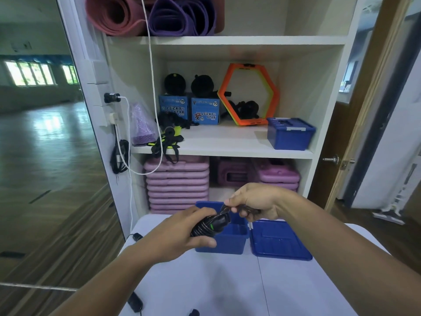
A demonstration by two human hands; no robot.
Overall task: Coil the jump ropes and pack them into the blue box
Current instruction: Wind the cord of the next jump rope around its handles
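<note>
A coiled black jump rope (210,225) with a green mark is held above the open blue box (230,241) on the white table (227,283). My left hand (182,231) grips the bundle of coils. My right hand (255,202) pinches the rope's end just right of the bundle, over the box's far side. The box's blue lid (279,240) lies flat on the table to the right of the box. The inside of the box is mostly hidden by my hands.
White shelves stand behind the table. On the middle shelf are a closed blue box (290,133), two Lucky Star cartons (205,110), an orange hexagon ring (248,94) and black straps (169,137). Purple step boards (177,183) sit below. A white cable (155,87) hangs down.
</note>
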